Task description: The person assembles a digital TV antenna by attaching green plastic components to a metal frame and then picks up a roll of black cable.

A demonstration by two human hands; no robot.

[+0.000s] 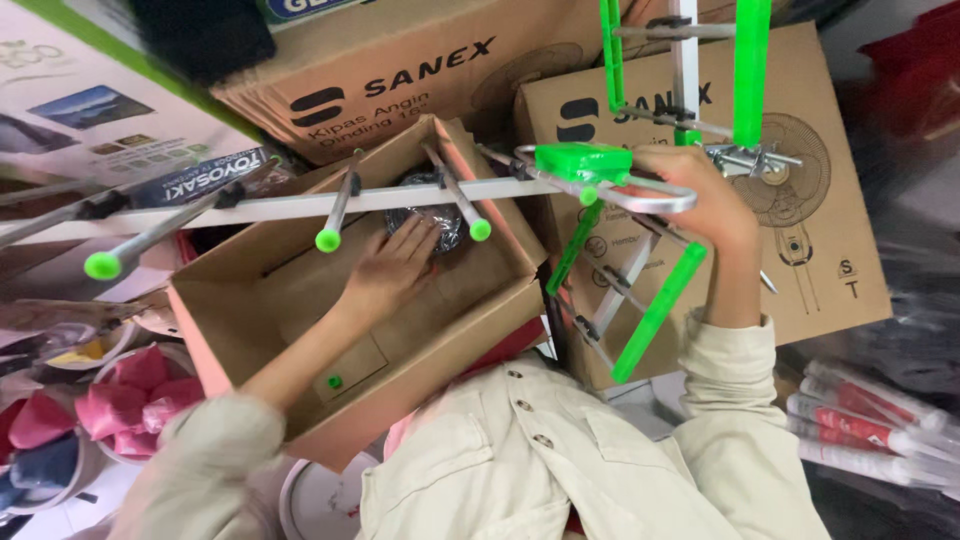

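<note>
A TV antenna (300, 205) with a pale metal boom, thin rods with green end caps and bright green plastic parts stretches across the view. My right hand (700, 200) grips it at its curved metal loop, beside a green fitting (582, 160). Under the boom lies an open brown cardboard box (480, 320). My left hand (385, 270) reaches inside it, fingers spread on a dark coiled bundle (440, 225) wrapped in clear plastic. A small green cap (334, 381) lies on the box floor near my forearm.
Two large cardboard boxes with fan drawings (830, 250) stand behind the antenna. Round tubs of pink and blue items (120, 400) sit at the lower left. Red and white packaged tubes (870, 430) lie at the lower right. My beige jacket (520, 460) fills the bottom.
</note>
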